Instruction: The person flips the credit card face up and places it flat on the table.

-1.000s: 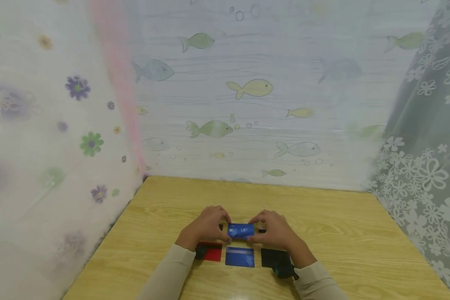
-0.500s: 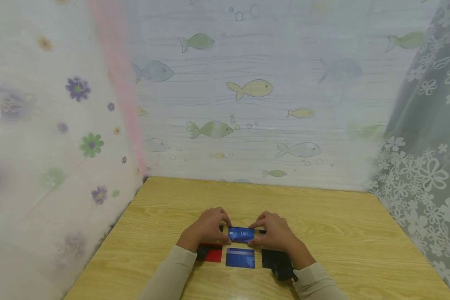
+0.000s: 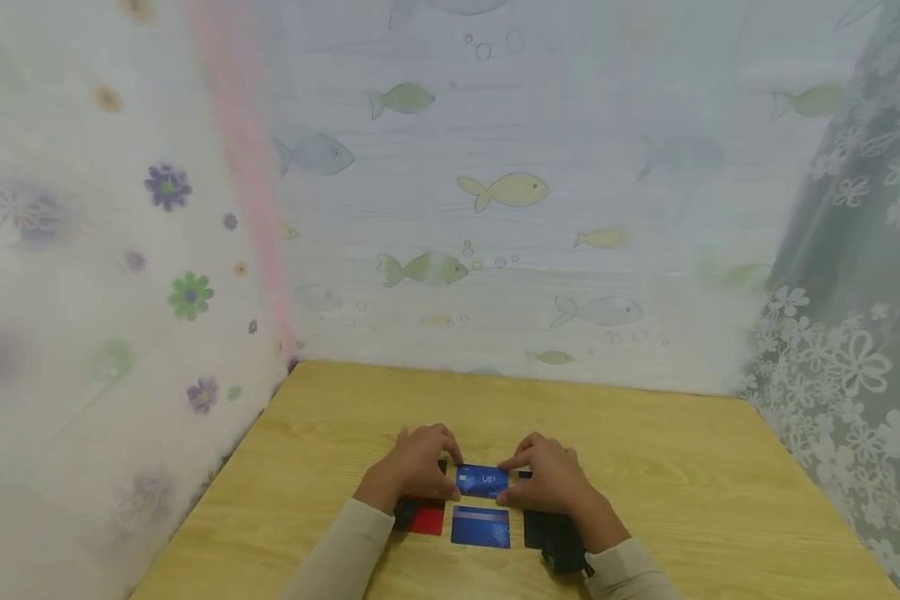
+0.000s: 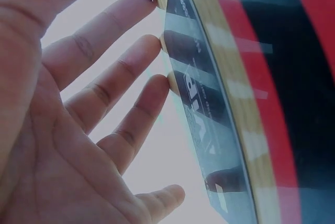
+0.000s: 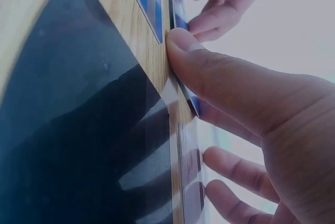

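A blue card marked VIP (image 3: pixel 482 481) lies between both hands, in the back row of cards. My left hand (image 3: pixel 414 467) pinches its left end, thumb at the near corner and index finger at the far one. My right hand (image 3: pixel 551 477) grips the right end likewise; its thumb (image 5: pixel 187 46) presses the card's edge in the right wrist view. Beneath the left hand is a dark card with VIP lettering (image 4: pixel 194 103), fingertips at its edge in the left wrist view. Another card (image 5: pixel 191 171) lies under the right hand's other fingers.
Nearer the person, a front row holds a red card with a black stripe (image 3: pixel 427 520), a blue striped card (image 3: pixel 480 527) and a black card (image 3: pixel 543 530), the outer two partly covered by the wrists and their dark cameras. Patterned curtains (image 3: pixel 510 275) surround the wooden table (image 3: pixel 645 433).
The blue VIP card, held by both hands, has come down slightly toward the person and now looks flat in its row. The head view has tilted up a little.
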The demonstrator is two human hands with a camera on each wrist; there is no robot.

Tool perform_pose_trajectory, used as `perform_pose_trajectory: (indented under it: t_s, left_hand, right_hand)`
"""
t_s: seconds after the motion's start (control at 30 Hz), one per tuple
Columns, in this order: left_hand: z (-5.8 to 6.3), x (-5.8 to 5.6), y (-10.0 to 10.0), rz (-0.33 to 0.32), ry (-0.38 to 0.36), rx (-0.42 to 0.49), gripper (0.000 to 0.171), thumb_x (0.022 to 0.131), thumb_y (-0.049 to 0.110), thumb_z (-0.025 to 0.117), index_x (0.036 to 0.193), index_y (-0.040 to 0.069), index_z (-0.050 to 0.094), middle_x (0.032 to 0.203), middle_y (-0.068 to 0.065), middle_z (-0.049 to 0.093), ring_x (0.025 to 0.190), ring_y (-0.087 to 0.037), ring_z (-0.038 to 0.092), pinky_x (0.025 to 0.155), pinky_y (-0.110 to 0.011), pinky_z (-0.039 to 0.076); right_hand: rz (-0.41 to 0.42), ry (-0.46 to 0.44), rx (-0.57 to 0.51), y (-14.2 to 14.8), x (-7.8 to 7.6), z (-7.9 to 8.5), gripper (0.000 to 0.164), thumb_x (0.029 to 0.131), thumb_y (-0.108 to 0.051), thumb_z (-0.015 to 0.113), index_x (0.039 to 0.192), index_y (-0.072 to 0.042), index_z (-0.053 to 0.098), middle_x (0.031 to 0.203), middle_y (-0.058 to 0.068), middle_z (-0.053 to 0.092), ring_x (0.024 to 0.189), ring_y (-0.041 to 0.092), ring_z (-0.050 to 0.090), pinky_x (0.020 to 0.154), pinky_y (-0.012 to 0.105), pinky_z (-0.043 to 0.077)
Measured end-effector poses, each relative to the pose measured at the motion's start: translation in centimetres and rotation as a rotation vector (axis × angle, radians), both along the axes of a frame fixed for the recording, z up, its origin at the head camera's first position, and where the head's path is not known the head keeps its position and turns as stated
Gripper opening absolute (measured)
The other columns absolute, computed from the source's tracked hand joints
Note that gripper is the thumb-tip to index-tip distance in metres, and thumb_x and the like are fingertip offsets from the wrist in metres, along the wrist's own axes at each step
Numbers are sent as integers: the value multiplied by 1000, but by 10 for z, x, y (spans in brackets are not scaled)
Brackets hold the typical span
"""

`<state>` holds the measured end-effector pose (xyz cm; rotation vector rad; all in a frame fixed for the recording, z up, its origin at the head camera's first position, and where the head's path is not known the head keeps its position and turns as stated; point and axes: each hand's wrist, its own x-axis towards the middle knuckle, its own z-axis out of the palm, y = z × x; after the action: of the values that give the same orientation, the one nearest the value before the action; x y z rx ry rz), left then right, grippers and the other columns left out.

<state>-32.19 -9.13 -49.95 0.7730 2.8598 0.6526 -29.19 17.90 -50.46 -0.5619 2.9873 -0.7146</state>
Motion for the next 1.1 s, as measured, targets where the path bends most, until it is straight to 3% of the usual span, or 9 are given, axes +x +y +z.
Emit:
perform_pose_trajectory:
  t_s: [0.13, 0.33, 0.7, 1.1]
  left_hand:
    - [-1, 3, -2, 8, 0, -2, 38, 70, 47, 94, 101, 33, 77, 125, 9, 63, 131, -29, 55, 115, -74, 23]
    - [1, 6, -6, 20, -23, 27, 37, 70, 46, 95, 99, 33, 76, 127, 8, 63, 136, -33, 52, 114, -79, 17]
    - [0, 8, 0, -15, -14, 16, 39, 70, 50, 94, 102, 35, 77, 124, 11, 62, 131, -30, 55, 113, -80, 18]
    - [6, 4, 1, -35, 19, -38, 41, 70, 52, 93, 103, 34, 76, 126, 9, 63, 131, -29, 56, 112, -81, 18]
  right_hand:
    - [9, -1, -16, -1, 0, -3, 47, 71, -60, 89, 113, -41, 80, 112, -12, 57, 100, 15, 51, 87, 56, 35]
    - [11, -3, -10, -3, 0, -5, 48, 71, -62, 88, 114, -42, 79, 113, -12, 56, 101, 15, 50, 87, 56, 36]
    - [-2, 2, 25, 1, 8, -1, 51, 72, -61, 87, 116, -37, 80, 112, -10, 58, 100, 16, 53, 85, 56, 38]
    - [42, 26, 68, 0, 6, 7, 46, 76, -58, 85, 117, -38, 78, 115, -5, 60, 102, 20, 54, 84, 60, 40]
